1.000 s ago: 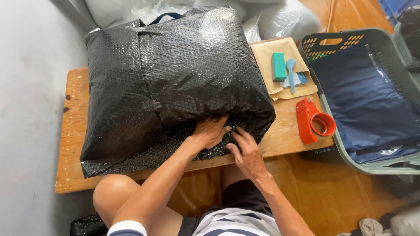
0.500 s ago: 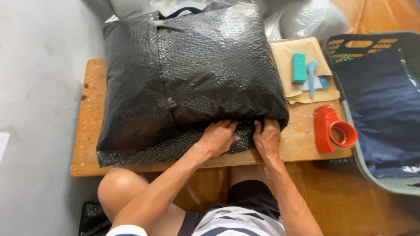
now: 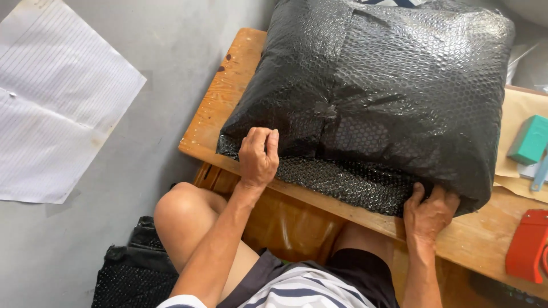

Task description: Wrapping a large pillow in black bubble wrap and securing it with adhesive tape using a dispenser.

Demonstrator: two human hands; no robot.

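Both hands on black bubble-wrap bundle (image 3: 388, 97), lying on wooden bench (image 3: 228, 85). Left hand (image 3: 258, 155) fingers curled, gripping near-left edge. Right hand (image 3: 429, 212) fingertips tucked under near-right corner. Red tape dispenser (image 3: 528, 245) beside.

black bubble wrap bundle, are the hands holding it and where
Both hands hold the big black bubble-wrapped bundle by its near edge on the wooden bench: the left hand at the near left flap, the right hand under the near right corner.
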